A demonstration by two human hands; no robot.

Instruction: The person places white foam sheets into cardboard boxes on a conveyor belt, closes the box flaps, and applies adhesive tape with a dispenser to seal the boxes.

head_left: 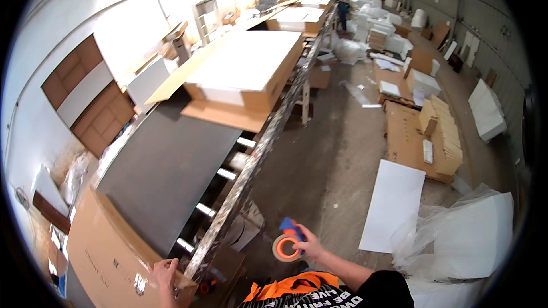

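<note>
A head-worn fisheye view looks down a conveyor in a packing hall, with the wearer's two bare hands near the bottom of the frame. At lower left, a closed brown carton lies along the dark conveyor belt, one corner reaching over the metal side rail. The left hand is at that near corner, fingers bent over the cardboard edge; whether it pinches the edge or only rests there cannot be told. At lower centre, the right hand is closed around a blue and orange tape dispenser, held out over the floor, well apart from the carton. Further up the belt, towards the upper centre, sits an open carton with a white top and flaps spread. The step looks like handling the closed carton with tape at the ready. To do it well, the left hand would best press the edge flat and square, since a lifted flap would probably let tape wrinkle. The dispenser should come to the seam with its cutting side away from the left fingers, and be drawn along evenly. The overhanging corner may need steadying, because the carton could swing or slide if pushed.
</note>
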